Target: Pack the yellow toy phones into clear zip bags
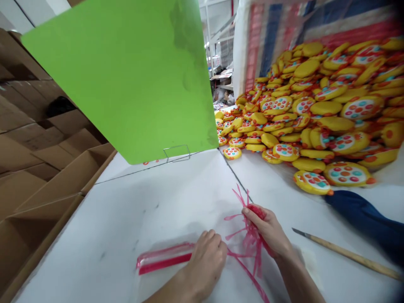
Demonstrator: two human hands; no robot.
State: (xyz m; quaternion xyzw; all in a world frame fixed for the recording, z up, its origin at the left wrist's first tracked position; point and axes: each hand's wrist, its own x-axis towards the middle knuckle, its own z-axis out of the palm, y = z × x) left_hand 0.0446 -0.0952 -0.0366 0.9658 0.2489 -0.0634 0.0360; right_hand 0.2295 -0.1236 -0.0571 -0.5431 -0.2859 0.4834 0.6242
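Note:
My left hand (205, 263) rests knuckles-up on the white table (126, 219), fingers curled on the end of a clear plastic bag with a red zip strip (164, 259). My right hand (268, 229) is closed round a bunch of thin red plastic strips (249, 235) that splay out above and below the fist. Both hands lie close together at the bottom middle of the head view.
A big heap of yellow round toys with coloured dots (315, 109) fills the right side. A green board (126, 75) stands on a wire holder behind. Cardboard boxes (38, 168) line the left. A wooden stick (344, 254) and a blue sleeve (366, 219) lie at right.

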